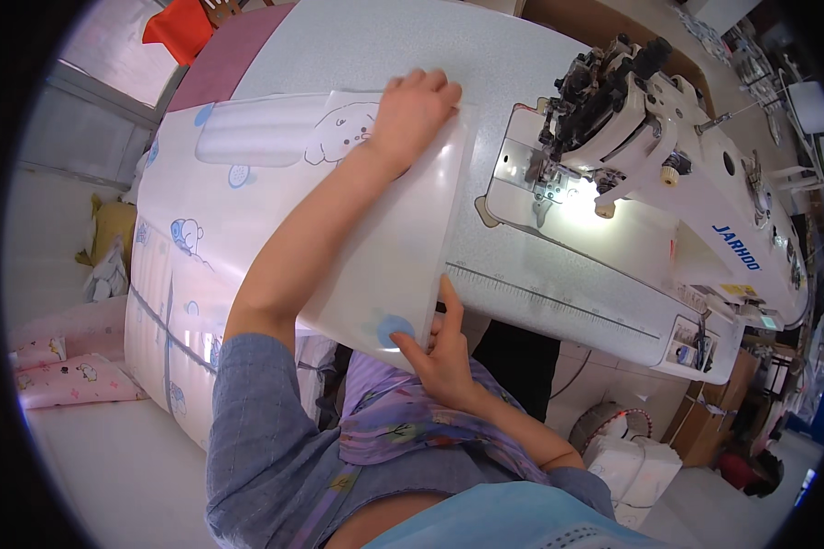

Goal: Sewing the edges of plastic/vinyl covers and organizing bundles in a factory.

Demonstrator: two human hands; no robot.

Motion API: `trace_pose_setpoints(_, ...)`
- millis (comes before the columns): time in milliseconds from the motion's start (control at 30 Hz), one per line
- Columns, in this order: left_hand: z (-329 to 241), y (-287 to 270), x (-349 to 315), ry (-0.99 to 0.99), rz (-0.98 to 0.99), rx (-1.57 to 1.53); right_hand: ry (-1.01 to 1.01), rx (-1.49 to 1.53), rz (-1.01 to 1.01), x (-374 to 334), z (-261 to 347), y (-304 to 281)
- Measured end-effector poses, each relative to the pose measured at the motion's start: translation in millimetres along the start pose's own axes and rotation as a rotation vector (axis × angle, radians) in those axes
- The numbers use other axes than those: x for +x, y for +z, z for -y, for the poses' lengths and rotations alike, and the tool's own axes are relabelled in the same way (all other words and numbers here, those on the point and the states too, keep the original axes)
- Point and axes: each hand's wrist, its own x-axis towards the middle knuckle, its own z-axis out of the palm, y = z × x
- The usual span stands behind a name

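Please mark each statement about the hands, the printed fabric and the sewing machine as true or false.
1. The left hand lies flat on the far end of the printed fabric. True.
2. The right hand holds scissors. False: it pinches the fabric's near edge.
3. The sewing machine stands to the right of the fabric. True.
4. The fabric lies under the needle. False: it lies apart, left of the machine.
5. The machine's lamp is on. True.

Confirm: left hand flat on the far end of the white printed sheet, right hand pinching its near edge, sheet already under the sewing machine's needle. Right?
Not quite. In the head view the white printed sheet lies left of the sewing machine, not under its needle. The rest holds: left hand flat on the far end, right hand pinching the near edge.
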Motion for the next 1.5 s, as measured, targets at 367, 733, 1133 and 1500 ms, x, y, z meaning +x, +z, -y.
trace_pose_setpoints(367, -137, -38, -62, -0.096, 0.183, -0.243, -0.23, -0.394, 0.308, -62, -19, -56)
trace_pose_setpoints(733, -154, -21, -47, -0.083, 0.248, -0.265, -0.215, -0.382, 0.159, -73, -9, -70)
trace_pose_setpoints(1133, -147, -22, -40, -0.104, 0.234, -0.377, 0.062, -0.271, 0.248, -89, -20, -72)
trace_pose_setpoints(1500, -159, -58, -62, -0.043, 0.341, -0.327, 0.005, -0.224, 0.044, -61, -3, -75)
